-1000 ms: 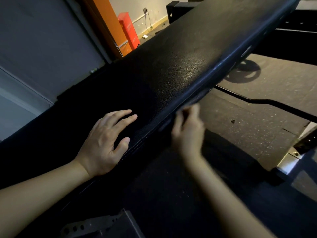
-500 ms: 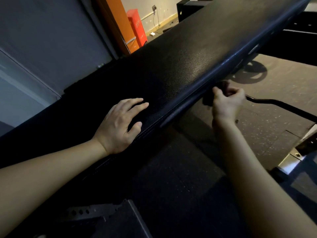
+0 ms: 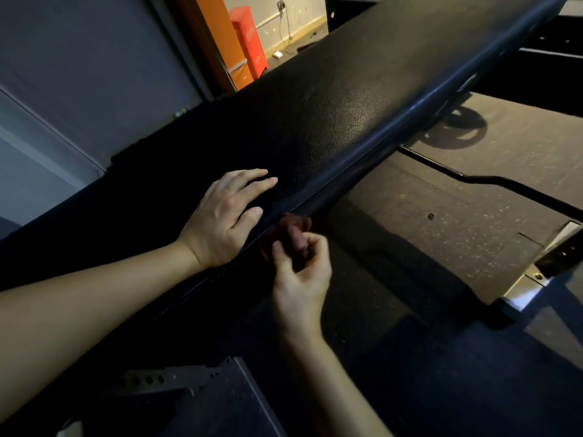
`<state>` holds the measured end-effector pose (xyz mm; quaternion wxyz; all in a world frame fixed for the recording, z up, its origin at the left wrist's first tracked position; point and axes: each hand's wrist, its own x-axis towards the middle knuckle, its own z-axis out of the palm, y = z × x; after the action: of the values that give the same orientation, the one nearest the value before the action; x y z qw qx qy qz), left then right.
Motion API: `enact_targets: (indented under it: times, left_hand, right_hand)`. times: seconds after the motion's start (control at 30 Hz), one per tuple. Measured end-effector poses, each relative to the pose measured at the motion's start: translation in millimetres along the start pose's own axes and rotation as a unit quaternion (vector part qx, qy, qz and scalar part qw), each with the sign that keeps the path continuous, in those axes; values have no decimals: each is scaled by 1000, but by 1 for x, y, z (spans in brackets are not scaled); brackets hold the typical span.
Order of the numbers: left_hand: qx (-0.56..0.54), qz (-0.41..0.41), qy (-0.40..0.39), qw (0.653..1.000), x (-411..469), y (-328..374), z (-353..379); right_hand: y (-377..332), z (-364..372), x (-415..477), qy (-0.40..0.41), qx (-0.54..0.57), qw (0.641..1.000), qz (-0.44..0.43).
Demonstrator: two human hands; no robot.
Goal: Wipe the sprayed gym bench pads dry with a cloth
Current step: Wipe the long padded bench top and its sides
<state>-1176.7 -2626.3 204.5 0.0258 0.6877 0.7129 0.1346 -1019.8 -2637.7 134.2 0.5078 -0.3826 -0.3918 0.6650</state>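
Diagonally across the view runs the long black bench pad (image 3: 331, 99), its grained top catching a sheen toward the far end; whether that is leftover spray I cannot tell. Below its right edge lies the speckled rubber floor (image 3: 473, 216), crossed by a black frame bar (image 3: 511, 184). An orange door panel (image 3: 211, 42) and a red cabinet (image 3: 249, 39) stand beyond the pad's left side.

The left hand (image 3: 225, 216) rests palm-down on the pad's top, fingers straight and slightly spread, probably bracing the body while the other hand works low. The right hand (image 3: 299, 272) is tucked against the pad's right side edge. Its fingers are curled and pinch a small, dark reddish cloth (image 3: 291, 227), bunched between thumb and fingertips and touching the seam beneath the rim. From that I judge the side wall is the part being dried, and a bunched cloth suits so narrow a strip.
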Motion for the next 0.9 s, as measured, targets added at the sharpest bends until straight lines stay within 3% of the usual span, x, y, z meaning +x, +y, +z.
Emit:
enact_targets:
  times: [0.23,0.3,0.37,0.43,0.5,0.6,0.8,0.9]
  left_hand:
    - [-1,-5,-14,1000,-1,4,-4]
    - [0,-4,-16,1000,-2,4,-4]
    - [3,-5,-16,1000,-2,4,-4]
    - [6,-6,-16,1000,-3,3,-2]
    - [6,-7,-14,1000,-3,3,-2]
    - [9,-3,-8,1000,-2,1,-2]
    - [2,6,1,1000,-1,1,-2]
    - [2,4,1,1000,-1,1,-3]
  right_hand:
    - [-3,-20,-15,-168,-57,977,118]
    - [-14,-37,0,-128,-78,982,117]
    - [-27,-52,26,-3,-63,993,103]
    - [-37,-59,52,67,-9,992,108]
    - [-39,-47,66,73,48,987,136]
    - [-28,-16,48,78,-9,992,99]
    - [-11,1,-7,-42,-75,993,82]
    - [-20,-6,38,52,-95,993,48]
